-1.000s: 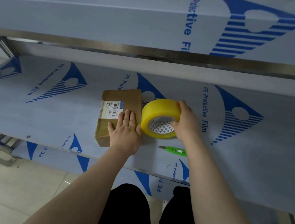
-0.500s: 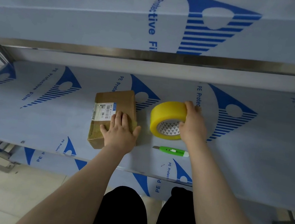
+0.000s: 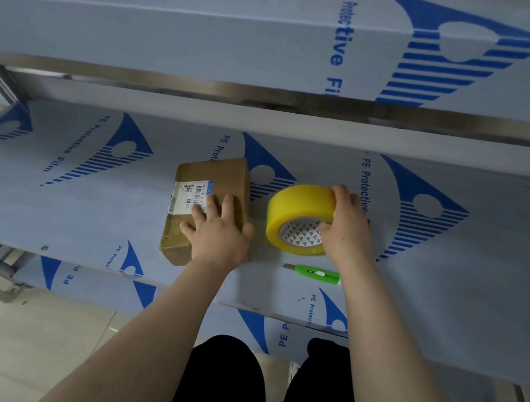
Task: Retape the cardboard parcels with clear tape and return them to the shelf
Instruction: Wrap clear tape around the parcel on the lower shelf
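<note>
Yellow tape roll [image 3: 299,212], brown parcel [image 3: 223,174], green cutter [image 3: 316,274]

The small brown cardboard parcel [image 3: 222,178] is shown matt and slightly creased, with a faint sheen over its near end. A white paper label [image 3: 187,196] is stuck flat on its top. The thick yellow roll of translucent plastic tape [image 3: 300,206] is seen smooth and glossy, wound around a white printed core [image 3: 299,238]. The slim green plastic utility knife [image 3: 318,274] is finished smooth. The shelf board [image 3: 85,209] is covered in smooth, faintly shiny white film printed in blue. A dull brushed metal front edge [image 3: 271,94] is left bare on the upper shelf. Matt black cloth trousers [image 3: 224,382] are worn.
</note>
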